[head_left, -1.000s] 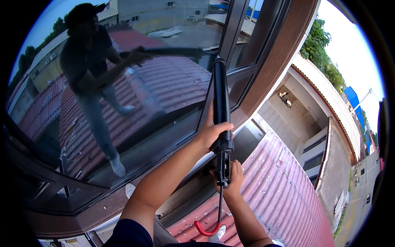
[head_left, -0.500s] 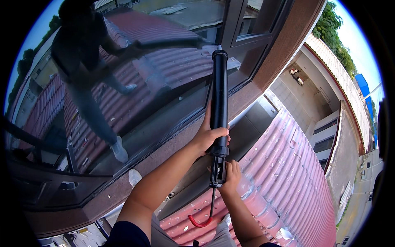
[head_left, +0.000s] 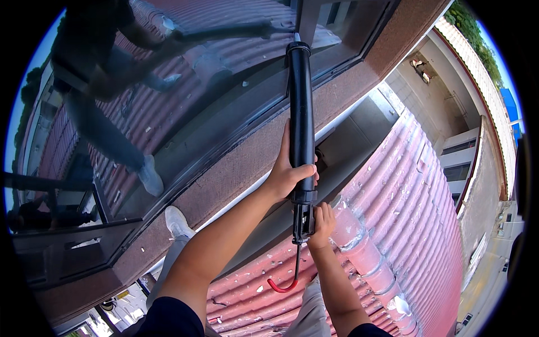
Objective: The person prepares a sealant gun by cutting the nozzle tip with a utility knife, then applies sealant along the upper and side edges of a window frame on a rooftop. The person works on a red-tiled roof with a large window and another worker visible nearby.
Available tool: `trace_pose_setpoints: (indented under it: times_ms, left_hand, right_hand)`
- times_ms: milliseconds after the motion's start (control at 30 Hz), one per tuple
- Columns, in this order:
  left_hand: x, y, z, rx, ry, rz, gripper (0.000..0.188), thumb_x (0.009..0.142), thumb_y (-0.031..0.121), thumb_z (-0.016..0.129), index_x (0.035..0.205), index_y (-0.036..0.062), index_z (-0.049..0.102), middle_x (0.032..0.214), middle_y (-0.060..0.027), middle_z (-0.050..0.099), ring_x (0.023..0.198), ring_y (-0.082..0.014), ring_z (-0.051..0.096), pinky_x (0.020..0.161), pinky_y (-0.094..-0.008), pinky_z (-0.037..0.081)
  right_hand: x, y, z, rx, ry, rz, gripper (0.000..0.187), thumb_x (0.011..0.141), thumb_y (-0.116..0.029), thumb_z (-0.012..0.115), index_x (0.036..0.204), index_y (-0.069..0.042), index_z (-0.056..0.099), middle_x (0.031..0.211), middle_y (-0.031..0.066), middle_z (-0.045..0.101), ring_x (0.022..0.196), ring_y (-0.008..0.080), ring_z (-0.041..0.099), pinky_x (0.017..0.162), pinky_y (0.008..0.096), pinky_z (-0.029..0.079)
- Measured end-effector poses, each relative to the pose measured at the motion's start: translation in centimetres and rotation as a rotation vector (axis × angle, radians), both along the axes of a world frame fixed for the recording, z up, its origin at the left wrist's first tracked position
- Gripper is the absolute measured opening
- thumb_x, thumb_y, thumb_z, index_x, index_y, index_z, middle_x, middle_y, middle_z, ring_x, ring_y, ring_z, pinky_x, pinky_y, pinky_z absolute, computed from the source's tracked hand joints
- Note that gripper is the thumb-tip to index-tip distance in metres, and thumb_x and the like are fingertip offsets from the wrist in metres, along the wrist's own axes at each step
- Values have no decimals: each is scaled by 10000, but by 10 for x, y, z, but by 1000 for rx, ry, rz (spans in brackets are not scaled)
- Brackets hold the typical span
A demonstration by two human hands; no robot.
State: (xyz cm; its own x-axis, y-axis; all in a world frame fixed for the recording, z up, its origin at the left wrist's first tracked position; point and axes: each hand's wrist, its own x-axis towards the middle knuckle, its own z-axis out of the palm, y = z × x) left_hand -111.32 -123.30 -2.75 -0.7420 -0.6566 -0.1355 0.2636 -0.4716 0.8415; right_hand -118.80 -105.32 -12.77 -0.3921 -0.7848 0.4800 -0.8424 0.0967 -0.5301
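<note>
A long black caulking gun (head_left: 302, 112) is held out in front of me, its pale nozzle (head_left: 297, 37) pointing away. The nozzle tip lies at or close to the bottom of an upright of the dark window frame (head_left: 306, 21); whether it touches I cannot tell. My left hand (head_left: 287, 175) wraps the lower barrel, thumb across the top. Behind it, my right hand (head_left: 322, 226) is closed round the handle beside the black trigger housing; the housing partly hides the grip. A thin rod with a red hooked end (head_left: 283, 287) sticks out toward me.
Dark window glass (head_left: 185, 129) fills the left and mirrors me. A brown ledge (head_left: 219, 174) runs below it, with a light shoe (head_left: 178, 223) on it. Red corrugated roofing (head_left: 393, 213) slopes on the right, beyond a dark gap. A lower yard (head_left: 415, 84) shows farther down.
The view has shifted, so the window frame and the roof sit differently in it. The gun's tip appears lower in view. More of my shoe on the ledge shows. Both hands keep their grip.
</note>
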Motion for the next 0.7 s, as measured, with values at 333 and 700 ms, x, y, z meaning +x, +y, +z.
trace_pose_setpoints:
  times_ms: [333,700]
  left_hand:
    - [-18,0,-123,-44,-25,6,1171,788,78,662,1625,366,-105,1034,-154,521,744,-257,671,660,-422,607]
    - [-26,6,-220,-17,-37,35,1165,784,63,659,1621,361,-95,1034,-156,521,733,-257,659,667,-421,606]
  right_hand:
    - [-26,0,-125,2,2,28,275,770,-290,611,794,-27,537,787,153,495,706,352,531,617,438,421]
    - [-34,6,-227,18,-22,41,276,795,-303,594,784,-41,512,776,144,488,688,343,525,610,436,414]
